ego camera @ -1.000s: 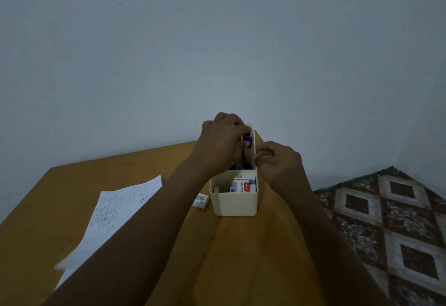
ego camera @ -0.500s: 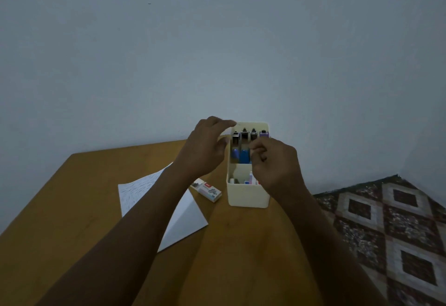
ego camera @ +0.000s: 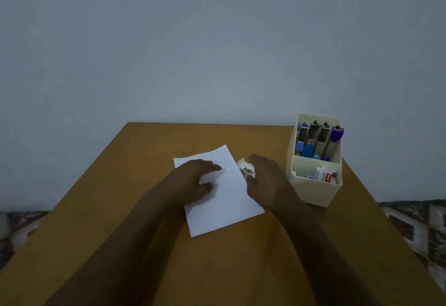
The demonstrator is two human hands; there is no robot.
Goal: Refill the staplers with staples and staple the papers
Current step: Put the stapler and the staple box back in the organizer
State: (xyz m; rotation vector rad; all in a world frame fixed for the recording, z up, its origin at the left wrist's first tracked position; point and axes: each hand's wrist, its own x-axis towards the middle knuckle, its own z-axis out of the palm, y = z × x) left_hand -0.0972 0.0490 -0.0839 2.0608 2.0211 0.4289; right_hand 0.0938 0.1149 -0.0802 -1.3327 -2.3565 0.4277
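Observation:
White papers point(ego camera: 224, 204) with faint handwriting lie in the middle of the brown table point(ego camera: 120, 221). My left hand point(ego camera: 195, 180) rests flat on their left part, fingers straight. My right hand point(ego camera: 268, 182) is at their right edge and grips a small white staple box point(ego camera: 246, 168). A cream organiser box point(ego camera: 313, 192) stands at the table's right edge. Several staplers point(ego camera: 316, 141), blue and purple, stand upright in its back compartment. Small staple boxes point(ego camera: 324, 175) fill its front compartment.
A plain grey wall rises right behind the table's far edge. Patterned floor tiles point(ego camera: 415, 226) show beyond the table's right edge and at the lower left. The organiser sits close to the table's right edge.
Both hands left the organiser and came down to the papers. My right hand now holds the staple box that lay beside the organiser. The view swung left, putting the organiser at the right.

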